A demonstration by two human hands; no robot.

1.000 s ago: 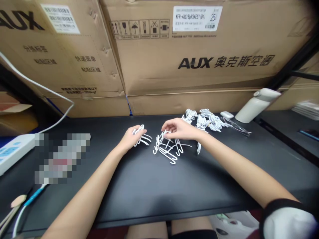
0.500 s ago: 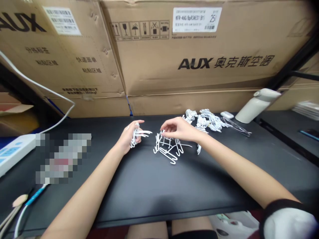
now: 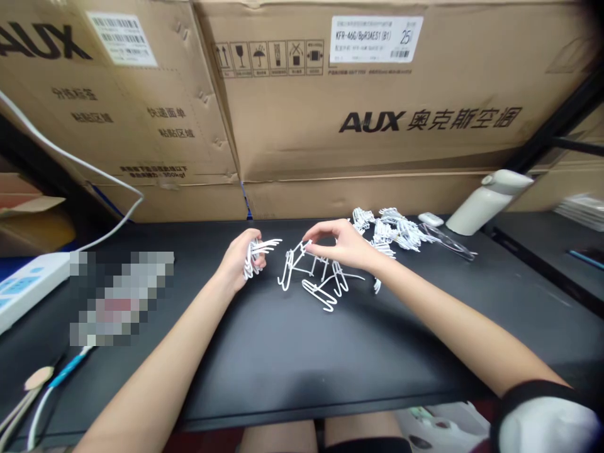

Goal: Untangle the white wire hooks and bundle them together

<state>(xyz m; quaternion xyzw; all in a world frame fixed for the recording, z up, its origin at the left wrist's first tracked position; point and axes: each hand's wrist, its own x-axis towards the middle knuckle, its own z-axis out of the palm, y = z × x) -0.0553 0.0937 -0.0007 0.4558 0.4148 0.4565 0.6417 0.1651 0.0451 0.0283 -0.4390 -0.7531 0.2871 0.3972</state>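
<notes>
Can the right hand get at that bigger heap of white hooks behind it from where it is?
Probably yes: the heap of white hooks lies just behind the right hand with nothing between, though its fingers already pinch a hook.

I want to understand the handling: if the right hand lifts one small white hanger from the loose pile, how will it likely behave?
Probably light: the right hand pinches one white hanger with fingertips only. It looks stiff, keeping its shape. Its hook may snag the loose pile beneath.
</notes>
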